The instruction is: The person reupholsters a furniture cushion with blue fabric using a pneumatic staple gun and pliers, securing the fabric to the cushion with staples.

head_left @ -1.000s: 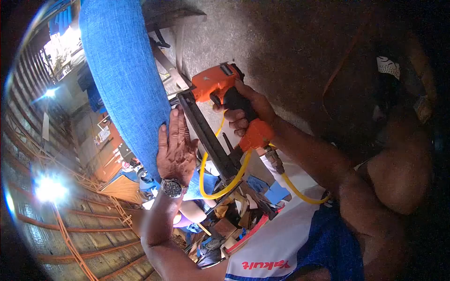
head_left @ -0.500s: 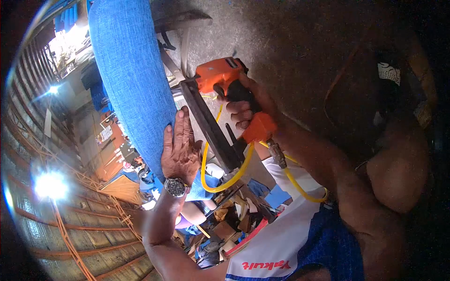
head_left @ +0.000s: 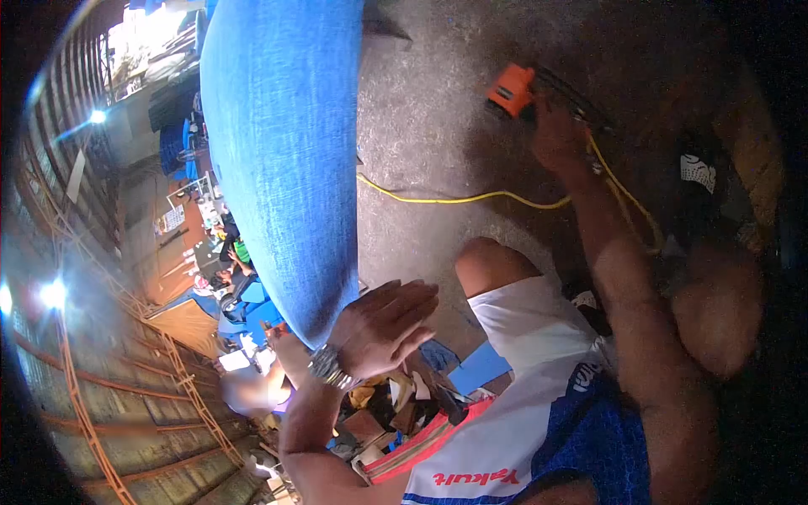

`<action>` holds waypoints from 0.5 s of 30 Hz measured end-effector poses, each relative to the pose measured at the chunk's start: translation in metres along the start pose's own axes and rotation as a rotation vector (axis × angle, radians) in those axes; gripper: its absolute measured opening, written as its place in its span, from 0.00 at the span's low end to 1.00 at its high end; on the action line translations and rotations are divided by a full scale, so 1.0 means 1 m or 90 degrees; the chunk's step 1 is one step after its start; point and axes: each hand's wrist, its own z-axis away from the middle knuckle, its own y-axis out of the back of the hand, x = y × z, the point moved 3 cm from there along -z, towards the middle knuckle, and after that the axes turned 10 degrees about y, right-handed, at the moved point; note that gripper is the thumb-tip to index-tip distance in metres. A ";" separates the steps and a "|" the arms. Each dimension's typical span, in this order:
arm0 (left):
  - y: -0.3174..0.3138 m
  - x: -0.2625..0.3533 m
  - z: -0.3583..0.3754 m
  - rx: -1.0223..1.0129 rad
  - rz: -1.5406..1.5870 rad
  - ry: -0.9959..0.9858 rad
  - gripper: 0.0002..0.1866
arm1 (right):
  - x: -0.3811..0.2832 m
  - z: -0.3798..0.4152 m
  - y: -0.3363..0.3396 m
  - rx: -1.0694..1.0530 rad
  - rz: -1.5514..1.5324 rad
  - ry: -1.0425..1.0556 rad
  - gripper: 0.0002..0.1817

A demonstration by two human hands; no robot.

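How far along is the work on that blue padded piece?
The blue padded piece already looks covered: fabric spans its visible side fairly smoothly. In hand is the orange tool, held by the right hand away from the piece, while the open left hand is at its lower end. What's left I can't tell: no fastenings show, and its far side is hidden.
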 end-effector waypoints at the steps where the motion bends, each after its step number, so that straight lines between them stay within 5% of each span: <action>1: 0.013 -0.007 0.020 0.085 0.075 -0.001 0.26 | 0.015 0.005 -0.005 -0.048 0.102 -0.040 0.43; 2: 0.025 -0.016 0.041 0.226 0.092 -0.002 0.28 | 0.030 0.007 -0.009 -0.095 0.207 -0.077 0.44; 5: 0.045 -0.067 0.085 0.615 0.037 0.117 0.33 | 0.085 0.021 -0.048 0.054 0.262 -0.008 0.44; 7: 0.054 -0.085 0.088 0.571 0.109 0.246 0.39 | 0.116 0.022 -0.067 0.012 0.286 -0.064 0.44; 12: 0.007 -0.137 0.069 0.538 0.244 0.169 0.40 | 0.127 0.041 -0.062 -0.039 0.291 -0.160 0.39; 15: 0.001 -0.142 0.075 0.537 0.236 0.170 0.39 | 0.130 0.035 -0.085 0.092 0.319 -0.020 0.29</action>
